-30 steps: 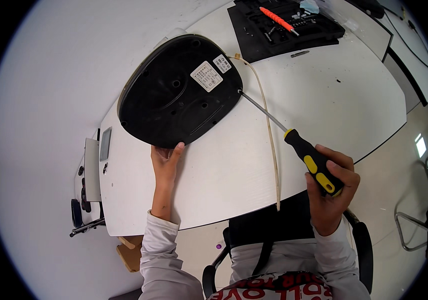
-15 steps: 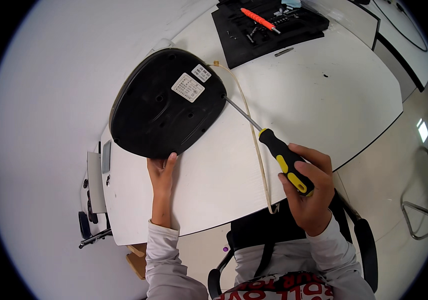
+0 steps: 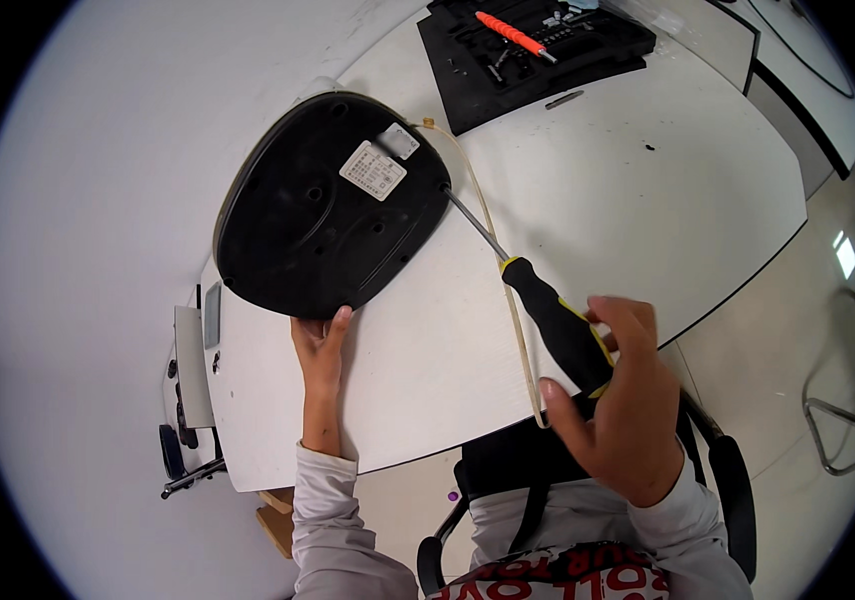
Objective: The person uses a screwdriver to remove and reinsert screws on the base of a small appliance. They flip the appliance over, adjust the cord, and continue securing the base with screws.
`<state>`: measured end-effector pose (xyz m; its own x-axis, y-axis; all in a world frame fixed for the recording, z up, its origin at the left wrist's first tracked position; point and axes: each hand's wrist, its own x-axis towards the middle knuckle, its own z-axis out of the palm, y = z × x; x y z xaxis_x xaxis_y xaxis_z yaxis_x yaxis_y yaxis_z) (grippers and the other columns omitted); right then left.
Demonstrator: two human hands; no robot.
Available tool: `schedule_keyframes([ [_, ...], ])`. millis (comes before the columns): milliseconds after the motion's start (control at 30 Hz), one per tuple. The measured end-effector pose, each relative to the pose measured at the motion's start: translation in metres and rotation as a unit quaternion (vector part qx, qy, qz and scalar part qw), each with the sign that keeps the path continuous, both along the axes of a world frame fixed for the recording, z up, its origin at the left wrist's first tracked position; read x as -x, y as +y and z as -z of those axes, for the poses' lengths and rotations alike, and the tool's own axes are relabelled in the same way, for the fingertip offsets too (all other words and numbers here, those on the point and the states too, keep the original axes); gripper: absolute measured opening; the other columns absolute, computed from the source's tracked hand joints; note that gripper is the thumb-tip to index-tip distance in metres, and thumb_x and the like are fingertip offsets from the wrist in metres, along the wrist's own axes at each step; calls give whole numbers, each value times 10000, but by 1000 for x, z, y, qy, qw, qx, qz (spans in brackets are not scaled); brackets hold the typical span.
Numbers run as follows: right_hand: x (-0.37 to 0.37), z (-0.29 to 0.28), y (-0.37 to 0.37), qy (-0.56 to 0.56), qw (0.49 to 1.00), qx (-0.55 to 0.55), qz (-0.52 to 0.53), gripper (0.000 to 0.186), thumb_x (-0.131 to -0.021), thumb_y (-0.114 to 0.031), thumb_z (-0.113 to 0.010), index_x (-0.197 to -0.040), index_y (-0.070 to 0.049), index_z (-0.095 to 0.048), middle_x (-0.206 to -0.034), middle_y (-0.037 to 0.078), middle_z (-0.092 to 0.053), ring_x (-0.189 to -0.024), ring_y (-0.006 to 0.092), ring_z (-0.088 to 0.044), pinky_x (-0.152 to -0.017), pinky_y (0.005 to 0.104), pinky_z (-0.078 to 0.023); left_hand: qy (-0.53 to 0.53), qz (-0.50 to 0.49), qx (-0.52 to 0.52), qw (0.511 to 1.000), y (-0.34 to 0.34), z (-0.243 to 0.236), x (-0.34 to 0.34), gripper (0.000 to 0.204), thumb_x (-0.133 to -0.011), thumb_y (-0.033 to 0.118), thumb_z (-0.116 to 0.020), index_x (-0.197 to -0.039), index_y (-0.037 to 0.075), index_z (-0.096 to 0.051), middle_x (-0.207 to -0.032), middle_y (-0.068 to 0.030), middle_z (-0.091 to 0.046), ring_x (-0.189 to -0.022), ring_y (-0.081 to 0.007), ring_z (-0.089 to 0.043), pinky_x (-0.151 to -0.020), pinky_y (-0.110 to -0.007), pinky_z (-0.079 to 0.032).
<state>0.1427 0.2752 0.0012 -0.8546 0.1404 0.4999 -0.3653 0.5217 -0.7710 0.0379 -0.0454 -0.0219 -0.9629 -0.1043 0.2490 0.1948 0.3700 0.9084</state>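
A black oval appliance base (image 3: pixel 328 205) lies upside down on the white table (image 3: pixel 628 200), with two white labels on it. My left hand (image 3: pixel 320 345) lies flat on the table, fingertips touching the base's near rim. My right hand (image 3: pixel 616 395) grips the black and yellow handle of a long screwdriver (image 3: pixel 538 300). Its metal shaft reaches up and left, and the tip meets the right edge of the base. A thin cream cord (image 3: pixel 503 290) runs from the base down past the handle to the table's near edge.
A black tool tray (image 3: pixel 538 50) with an orange-handled tool (image 3: pixel 513 35) sits at the table's far side. A small dark bit (image 3: pixel 565 99) lies beside it. A black chair (image 3: pixel 508 480) stands under me, another chair frame (image 3: pixel 838 430) at the right, a wheeled stand (image 3: pixel 188 400) at the left.
The screwdriver tip has come up against the base's right edge. My right hand has shifted its grip, fingers spread more around the handle. My left hand stays at the base's rim.
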Motion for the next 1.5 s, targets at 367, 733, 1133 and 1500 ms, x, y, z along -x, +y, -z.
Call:
schedule_keyframes([
  [367,5,-9,4,-57,997,-38,20,389,-872,-126,-625,-1177,3,-422,-1057,190,-510,-647,248,-600,-522,291,-497,-4,-16,5,1000,6,-2,1,686,-766,67,-750,-1314,-49,-354,-1251,-152,-484,-1123,-211,-511,-980,-318,-404],
  [733,19,-14,6,-64,989,-112,74,441,-907,-102,-568,-1294,-25,-370,-1268,200,-412,-964,293,-597,-539,306,-506,-66,-8,-33,997,5,-3,6,693,-730,126,-803,-1268,-47,-402,-1210,-165,-533,-1107,-214,-523,-989,-318,-398],
  [1133,15,-12,-1,-100,986,-122,54,413,-837,-2,-609,-1225,-10,-468,-1037,129,-536,-820,181,-532,-580,248,-436,-5,64,-20,998,-6,9,6,699,-772,157,-770,-1331,9,-378,-1239,-105,-503,-1185,-201,-463,-1050,-339,-330],
  [1500,16,-18,-2,-120,981,-97,119,239,-925,-76,-516,-1154,-8,-534,-967,145,-594,-750,180,-602,-538,260,-478,-5,59,-34,998,-7,3,4,576,-758,88,-763,-1257,43,-479,-1092,-51,-594,-1056,-163,-519,-986,-313,-360],
])
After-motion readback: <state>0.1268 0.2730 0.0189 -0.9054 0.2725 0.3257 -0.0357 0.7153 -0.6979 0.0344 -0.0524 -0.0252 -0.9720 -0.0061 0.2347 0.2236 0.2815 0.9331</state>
